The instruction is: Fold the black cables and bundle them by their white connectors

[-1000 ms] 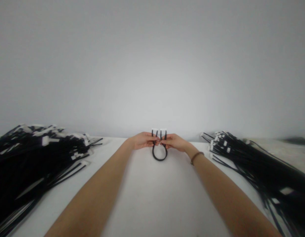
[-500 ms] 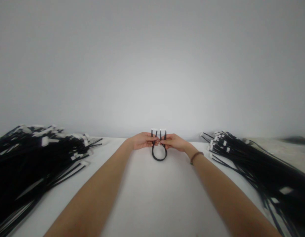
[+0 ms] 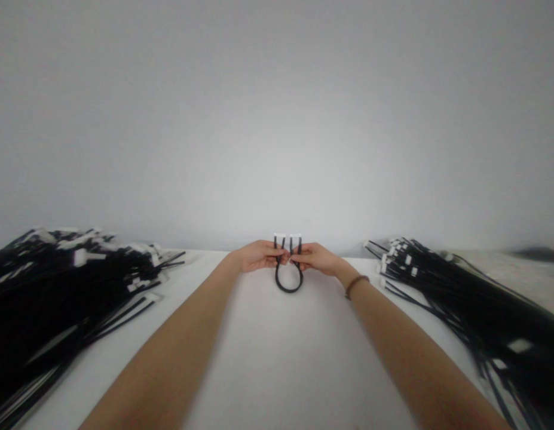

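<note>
Head view showed the left hand [image 3: 260, 255] and right hand [image 3: 315, 257] near the far edge of the worktop [image 3: 294, 358], their fingers pinching opposite ends of a black cable [image 3: 288, 291] below its two white connectors [image 3: 279, 235]. Its bend curved toward the near edge. One cable pile [image 3: 57, 304] lay toward the left edge, a cable bundle [image 3: 483, 304] toward the right.

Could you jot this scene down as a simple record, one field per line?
Left hand: pinches the left side of the cable
Right hand: pinches the cable's right side; bracelet on the wrist
Cable shape: black, bent into a U, white ends pointing away from the person
Left pile: black cables with white ends
Right pile: similar cables
Surface: white table
Behind: pale wall
</note>
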`<state>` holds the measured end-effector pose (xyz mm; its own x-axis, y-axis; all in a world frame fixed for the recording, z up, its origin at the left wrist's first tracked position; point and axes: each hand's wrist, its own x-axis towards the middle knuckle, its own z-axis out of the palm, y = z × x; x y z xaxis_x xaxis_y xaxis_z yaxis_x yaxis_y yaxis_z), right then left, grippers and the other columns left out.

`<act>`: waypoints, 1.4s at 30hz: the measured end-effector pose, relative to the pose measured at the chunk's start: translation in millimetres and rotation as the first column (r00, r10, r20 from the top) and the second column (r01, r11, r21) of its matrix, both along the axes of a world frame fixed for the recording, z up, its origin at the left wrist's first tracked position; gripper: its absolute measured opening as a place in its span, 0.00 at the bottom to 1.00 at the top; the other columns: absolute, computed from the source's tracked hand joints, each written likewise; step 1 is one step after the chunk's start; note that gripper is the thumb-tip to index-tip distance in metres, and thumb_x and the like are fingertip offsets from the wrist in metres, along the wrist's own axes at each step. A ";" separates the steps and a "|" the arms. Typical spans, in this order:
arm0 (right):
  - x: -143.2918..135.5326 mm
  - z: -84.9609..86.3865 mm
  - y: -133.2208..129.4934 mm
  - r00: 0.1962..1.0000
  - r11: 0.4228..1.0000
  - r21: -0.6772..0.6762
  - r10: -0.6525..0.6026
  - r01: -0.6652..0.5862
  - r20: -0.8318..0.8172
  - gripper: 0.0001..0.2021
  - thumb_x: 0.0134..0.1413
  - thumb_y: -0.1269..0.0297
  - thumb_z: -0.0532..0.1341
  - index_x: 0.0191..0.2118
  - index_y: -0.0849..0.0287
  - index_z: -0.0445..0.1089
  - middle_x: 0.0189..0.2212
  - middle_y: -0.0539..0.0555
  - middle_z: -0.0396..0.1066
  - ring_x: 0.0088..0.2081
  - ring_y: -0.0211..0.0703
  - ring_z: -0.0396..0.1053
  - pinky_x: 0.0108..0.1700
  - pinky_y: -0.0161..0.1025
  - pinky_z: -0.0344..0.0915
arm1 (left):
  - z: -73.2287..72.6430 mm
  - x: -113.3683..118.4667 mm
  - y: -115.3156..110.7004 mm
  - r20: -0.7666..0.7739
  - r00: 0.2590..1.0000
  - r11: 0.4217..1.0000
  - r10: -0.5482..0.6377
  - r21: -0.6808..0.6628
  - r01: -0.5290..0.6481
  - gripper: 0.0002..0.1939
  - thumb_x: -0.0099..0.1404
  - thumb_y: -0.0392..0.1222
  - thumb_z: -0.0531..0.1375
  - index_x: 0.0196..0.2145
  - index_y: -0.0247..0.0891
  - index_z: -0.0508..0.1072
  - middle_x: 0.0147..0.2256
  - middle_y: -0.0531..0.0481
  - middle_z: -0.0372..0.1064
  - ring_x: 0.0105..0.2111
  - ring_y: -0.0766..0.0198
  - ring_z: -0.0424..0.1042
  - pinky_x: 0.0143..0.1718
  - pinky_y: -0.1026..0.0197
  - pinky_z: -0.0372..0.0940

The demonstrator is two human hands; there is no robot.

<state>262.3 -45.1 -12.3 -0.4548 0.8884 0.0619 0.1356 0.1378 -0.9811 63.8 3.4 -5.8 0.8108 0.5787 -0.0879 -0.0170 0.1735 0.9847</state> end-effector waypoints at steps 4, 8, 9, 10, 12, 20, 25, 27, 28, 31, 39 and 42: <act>-0.7 1.1 -0.9 1.000 1.000 -0.002 0.002 -0.002 -0.001 0.17 0.40 0.60 0.63 0.37 0.66 0.68 0.33 0.57 0.68 0.24 0.29 0.61 0.31 0.32 0.61 | 0.4 -0.3 -0.2 -0.006 1.000 1.000 0.005 0.009 -0.005 0.11 0.52 0.39 0.60 0.33 0.30 0.71 0.34 0.43 0.68 0.36 0.65 0.66 0.42 0.63 0.58; -1.8 2.7 -2.5 1.000 1.000 0.001 -0.001 0.001 0.007 0.18 0.40 0.59 0.63 0.38 0.66 0.68 0.33 0.56 0.68 0.24 0.29 0.60 0.30 0.31 0.61 | -0.8 -0.1 0.8 -0.016 1.000 1.000 0.023 -0.006 -0.023 0.12 0.52 0.39 0.61 0.34 0.30 0.71 0.34 0.42 0.68 0.35 0.66 0.67 0.41 0.64 0.59; -2.1 3.0 -2.9 1.000 1.000 0.002 -0.006 0.006 0.010 0.18 0.39 0.59 0.63 0.38 0.66 0.68 0.33 0.56 0.68 0.24 0.29 0.60 0.30 0.31 0.61 | -1.2 -0.1 1.2 -0.018 0.999 1.000 0.028 -0.008 -0.028 0.12 0.52 0.39 0.61 0.34 0.29 0.71 0.34 0.42 0.68 0.35 0.66 0.67 0.41 0.64 0.59; -2.2 3.2 -3.1 1.000 1.000 0.002 -0.011 0.011 0.013 0.19 0.39 0.59 0.63 0.38 0.66 0.68 0.33 0.56 0.68 0.24 0.29 0.60 0.30 0.31 0.61 | -1.5 -0.1 1.5 -0.019 0.999 0.999 0.030 -0.010 -0.030 0.12 0.52 0.39 0.61 0.34 0.29 0.71 0.34 0.42 0.68 0.35 0.67 0.67 0.41 0.64 0.59; -2.1 3.2 -3.0 1.000 1.000 0.005 -0.015 0.015 0.022 0.19 0.39 0.59 0.63 0.38 0.66 0.68 0.33 0.56 0.68 0.24 0.29 0.60 0.30 0.31 0.61 | -2.0 -0.2 1.9 -0.017 0.999 0.999 0.031 -0.014 -0.031 0.12 0.52 0.39 0.61 0.34 0.29 0.71 0.35 0.42 0.68 0.35 0.67 0.67 0.41 0.64 0.59; -0.3 0.3 -0.1 1.000 1.000 0.016 0.006 -0.006 0.012 0.19 0.40 0.58 0.62 0.38 0.66 0.67 0.33 0.57 0.68 0.25 0.29 0.60 0.30 0.31 0.61 | 0.6 -0.5 0.4 -0.026 0.999 0.999 0.033 -0.018 -0.033 0.12 0.51 0.39 0.61 0.33 0.29 0.71 0.34 0.42 0.68 0.35 0.66 0.67 0.40 0.64 0.60; -0.8 0.2 0.1 1.000 1.000 0.012 -0.006 0.006 0.018 0.19 0.40 0.59 0.63 0.38 0.66 0.68 0.33 0.56 0.68 0.25 0.30 0.61 0.30 0.32 0.61 | 0.3 0.4 0.2 -0.015 1.000 1.000 0.027 -0.013 -0.028 0.12 0.52 0.38 0.61 0.33 0.29 0.71 0.34 0.42 0.68 0.35 0.66 0.67 0.41 0.64 0.59; -0.2 -0.8 0.9 1.000 1.000 0.001 -0.011 0.011 0.011 0.18 0.40 0.59 0.63 0.37 0.66 0.68 0.32 0.57 0.68 0.25 0.30 0.61 0.31 0.32 0.62 | -0.4 1.2 0.0 -0.018 0.999 0.999 0.039 0.000 -0.039 0.12 0.52 0.39 0.61 0.33 0.29 0.71 0.34 0.42 0.68 0.34 0.66 0.67 0.40 0.64 0.60; 0.3 -1.4 1.4 1.000 1.000 -0.008 -0.017 0.017 0.002 0.18 0.39 0.60 0.63 0.38 0.66 0.67 0.33 0.57 0.68 0.26 0.30 0.62 0.31 0.32 0.63 | -0.6 1.7 -0.2 -0.018 0.999 0.999 0.051 0.006 -0.050 0.12 0.52 0.39 0.61 0.34 0.29 0.70 0.33 0.42 0.68 0.34 0.66 0.67 0.40 0.65 0.60; 1.1 -2.0 1.9 0.998 0.999 -0.044 -0.034 0.031 -0.049 0.19 0.39 0.62 0.64 0.40 0.65 0.66 0.34 0.57 0.68 0.28 0.32 0.64 0.35 0.34 0.64 | -0.2 3.9 -1.6 -0.040 0.994 0.995 0.099 0.022 -0.098 0.14 0.51 0.39 0.61 0.35 0.30 0.70 0.32 0.43 0.69 0.32 0.67 0.68 0.37 0.66 0.61; -7.9 -6.0 1.3 0.954 0.962 -0.048 -0.272 0.269 -0.125 0.33 0.33 0.65 0.67 0.48 0.66 0.55 0.33 0.59 0.69 0.31 0.40 0.68 0.32 0.35 0.65 | 12.8 17.8 -8.6 -0.053 0.990 0.989 0.130 -0.069 -0.133 0.07 0.54 0.34 0.58 0.28 0.24 0.70 0.29 0.40 0.67 0.29 0.65 0.68 0.34 0.63 0.64; -9.6 -12.5 5.5 0.868 0.894 -0.070 -0.446 0.442 -0.219 0.39 0.26 0.69 0.68 0.49 0.64 0.50 0.31 0.56 0.68 0.27 0.39 0.68 0.31 0.38 0.65 | 18.2 20.7 -11.6 0.060 0.987 0.981 0.151 -0.133 -0.142 0.04 0.54 0.30 0.56 0.26 0.24 0.69 0.30 0.40 0.67 0.33 0.65 0.68 0.42 0.62 0.62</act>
<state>252.7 -39.6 -24.8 0.0119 0.9952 0.0973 -0.0445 0.0978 -0.9942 84.4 -8.1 12.4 0.7246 0.6794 -0.1155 -0.1193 0.2887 0.9500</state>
